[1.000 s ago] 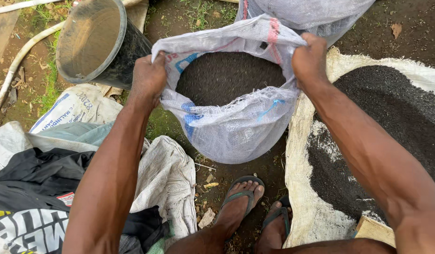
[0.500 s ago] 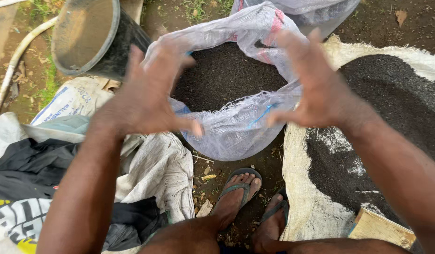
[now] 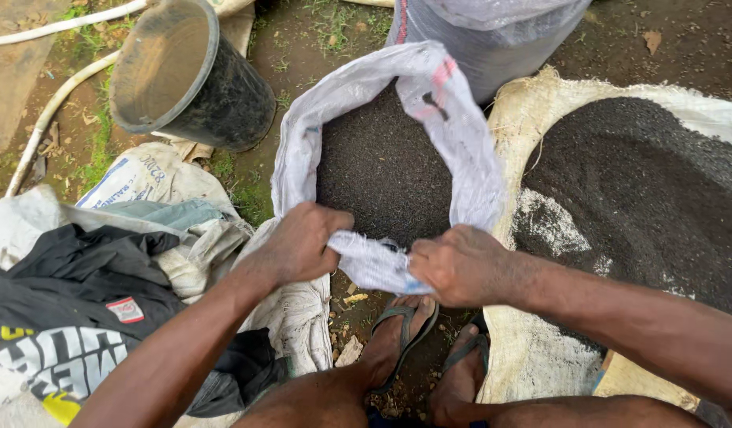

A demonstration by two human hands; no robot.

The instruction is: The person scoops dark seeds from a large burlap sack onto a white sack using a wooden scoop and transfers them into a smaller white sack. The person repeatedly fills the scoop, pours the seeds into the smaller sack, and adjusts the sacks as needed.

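From the head view, I have the white woven sack (image 3: 461,135) of dark granules (image 3: 382,174) standing just ahead of my feet. To gather its near rim well, I judge both grips should stay close together and pull evenly. My left hand (image 3: 303,242) and right hand (image 3: 461,265) both have fingers curled tight on that rim, forearms angled inward.

The open sack (image 3: 461,143) stands between the bucket (image 3: 188,75) at left and the heaped sheet (image 3: 532,357) at right.
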